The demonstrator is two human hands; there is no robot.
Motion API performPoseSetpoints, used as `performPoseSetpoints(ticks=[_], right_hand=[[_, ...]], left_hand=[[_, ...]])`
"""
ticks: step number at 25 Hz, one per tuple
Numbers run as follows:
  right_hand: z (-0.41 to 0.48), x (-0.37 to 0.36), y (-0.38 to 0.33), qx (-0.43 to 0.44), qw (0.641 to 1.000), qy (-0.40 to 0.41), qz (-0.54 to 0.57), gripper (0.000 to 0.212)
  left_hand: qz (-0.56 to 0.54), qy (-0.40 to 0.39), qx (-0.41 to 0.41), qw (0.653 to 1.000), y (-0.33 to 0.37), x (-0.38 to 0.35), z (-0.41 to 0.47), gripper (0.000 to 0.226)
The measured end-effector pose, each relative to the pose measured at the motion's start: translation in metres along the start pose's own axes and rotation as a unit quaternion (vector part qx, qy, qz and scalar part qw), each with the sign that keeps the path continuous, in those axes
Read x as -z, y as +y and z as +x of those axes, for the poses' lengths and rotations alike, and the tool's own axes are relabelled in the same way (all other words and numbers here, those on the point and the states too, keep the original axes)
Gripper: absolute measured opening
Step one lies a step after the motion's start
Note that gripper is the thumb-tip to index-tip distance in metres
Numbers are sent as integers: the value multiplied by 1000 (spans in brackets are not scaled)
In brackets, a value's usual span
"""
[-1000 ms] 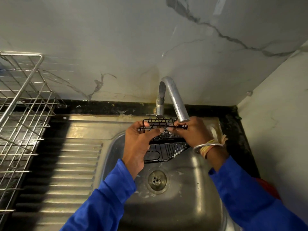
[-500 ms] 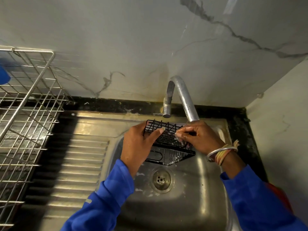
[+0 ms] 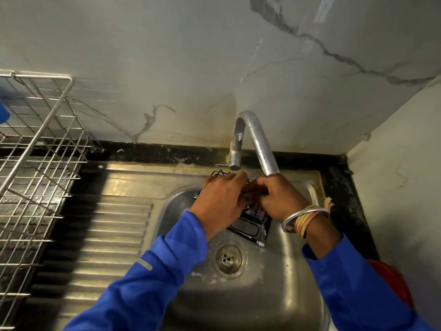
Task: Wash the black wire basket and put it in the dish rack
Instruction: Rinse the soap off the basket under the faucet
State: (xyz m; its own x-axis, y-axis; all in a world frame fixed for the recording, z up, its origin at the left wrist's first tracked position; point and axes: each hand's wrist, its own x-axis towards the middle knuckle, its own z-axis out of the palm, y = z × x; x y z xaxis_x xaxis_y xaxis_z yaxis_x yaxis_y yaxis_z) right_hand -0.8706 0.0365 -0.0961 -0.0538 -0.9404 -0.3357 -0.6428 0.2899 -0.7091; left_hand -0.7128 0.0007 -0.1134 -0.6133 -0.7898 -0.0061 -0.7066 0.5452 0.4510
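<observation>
Black wire basket [image 3: 253, 224] hangs clamped between left hand [image 3: 219, 201] and right hand [image 3: 281, 199], sink [image 3: 274, 295] beneath the grip; light, stiff, probably slippery (if wet); rim wires offer surest hold.

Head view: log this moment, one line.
black wire basket: over sink, below faucet | left hand: grips it | right hand: grips it | dish rack: basket absent

Glossy coated wire on the black wire basket [image 3: 253, 225]; the sink [image 3: 274, 295] is brushed stainless steel with a dull sheen, the faucet [image 3: 262, 144] smooth scuffed metal. Dish rack [image 3: 38, 133] at left is bare shiny metal wire. Wall [image 3: 191, 56] smooth marble-look, sleeves [image 3: 155, 271] matt blue cloth, bangle [image 3: 298, 215] polished metal.
</observation>
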Motion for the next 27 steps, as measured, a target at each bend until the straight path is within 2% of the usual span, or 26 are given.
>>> performPoseSetpoints(ticks=[2, 5, 8, 10, 11, 14, 18, 21, 23, 27], right_hand=[[-3, 1, -2, 12, 999, -13, 42, 23], [-6, 5, -3, 58, 994, 38, 80, 12], [-3, 7, 0, 113, 977, 164, 77, 13], [1, 2, 5, 130, 966, 220, 45, 19], [2, -2, 7, 112, 972, 207, 28, 22], [6, -11, 13, -16, 994, 79, 70, 31], [12, -13, 18, -26, 996, 8, 80, 33], [5, -12, 19, -16, 998, 6, 65, 43], [-1, -4, 17, -9, 994, 22, 108, 36], [-3, 13, 16, -30, 991, -8, 130, 27]], left_hand=[[-7, -44, -5, 999, -4, 2, 4, 25], [-105, -87, -17, 990, -20, 2, 5, 23], [-216, -21, -9, 976, -34, -8, 4, 12], [-236, 24, -4, 971, -31, -14, 0, 13], [-230, 31, -5, 973, -27, -16, -2, 14], [-219, 33, -24, 975, -20, -19, -6, 15], [-258, 68, 17, 964, -23, -21, -8, 14], [-276, 90, 36, 956, -21, -22, -14, 13], [-266, 67, 4, 962, -16, -20, -15, 14], [-249, 43, -49, 966, -11, -16, -8, 14]])
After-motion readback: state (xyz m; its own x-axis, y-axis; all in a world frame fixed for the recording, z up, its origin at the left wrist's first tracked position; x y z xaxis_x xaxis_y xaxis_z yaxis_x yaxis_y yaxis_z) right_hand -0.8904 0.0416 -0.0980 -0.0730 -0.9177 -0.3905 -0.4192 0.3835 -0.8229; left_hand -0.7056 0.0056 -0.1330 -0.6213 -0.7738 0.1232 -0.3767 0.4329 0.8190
